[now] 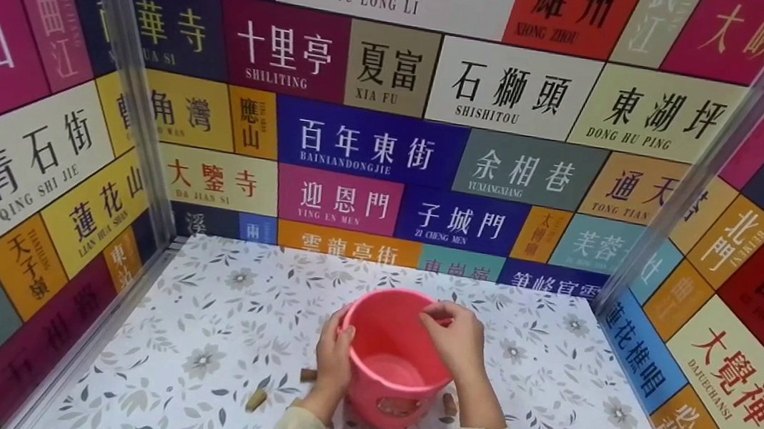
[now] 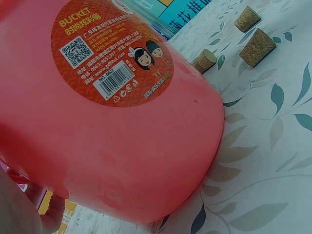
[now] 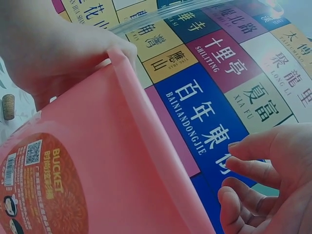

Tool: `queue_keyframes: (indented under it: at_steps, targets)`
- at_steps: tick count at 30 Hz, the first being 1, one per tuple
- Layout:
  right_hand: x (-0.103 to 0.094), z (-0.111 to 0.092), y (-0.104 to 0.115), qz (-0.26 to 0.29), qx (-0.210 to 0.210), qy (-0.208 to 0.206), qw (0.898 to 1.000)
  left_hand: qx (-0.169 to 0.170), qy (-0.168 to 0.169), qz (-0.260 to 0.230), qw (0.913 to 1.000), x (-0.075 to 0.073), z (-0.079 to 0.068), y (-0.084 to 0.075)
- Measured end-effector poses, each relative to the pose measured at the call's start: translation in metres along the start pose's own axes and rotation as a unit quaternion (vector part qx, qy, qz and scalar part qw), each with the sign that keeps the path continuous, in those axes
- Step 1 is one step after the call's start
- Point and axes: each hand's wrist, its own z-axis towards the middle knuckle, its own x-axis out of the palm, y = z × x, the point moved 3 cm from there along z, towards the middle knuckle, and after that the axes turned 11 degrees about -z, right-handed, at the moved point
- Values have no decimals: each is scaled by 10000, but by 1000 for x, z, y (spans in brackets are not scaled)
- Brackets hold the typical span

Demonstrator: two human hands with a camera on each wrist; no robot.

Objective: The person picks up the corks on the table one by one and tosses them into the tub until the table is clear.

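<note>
A pink plastic bucket (image 1: 367, 403) stands on the table, its mouth facing up, with no items visible inside in the head view. My left hand (image 1: 335, 357) grips its left rim, thumb at the lip and fingers along the outside. Over the far right of the mouth is my right hand (image 1: 458, 338). Its fingers (image 3: 248, 197) are loosely bent, with nothing between them in the right wrist view. One cork (image 1: 256, 400) lies left of the bucket; a second cork (image 1: 308, 374) is beside the left wrist. Another cork (image 1: 450, 404) shows close to the bucket's right side.
The table (image 1: 197, 323) has a white cover with leaves and flowers. Walls of coloured name panels (image 1: 368, 142) enclose it at the back and both sides, with clear corner strips (image 1: 671, 204). A round red label (image 2: 112, 53) is stuck on the bucket.
</note>
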Motion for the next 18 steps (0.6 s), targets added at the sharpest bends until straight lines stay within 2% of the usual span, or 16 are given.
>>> queue_keyframes:
  at_steps: [7,18]
  targets:
    - [-9,-3,-6,-53,145,-57,9999,142,-104,82,9998,1,0,1]
    - [-21,-5,-25,6,330,-110,9994,-12,36,56,10000,0,0,0]
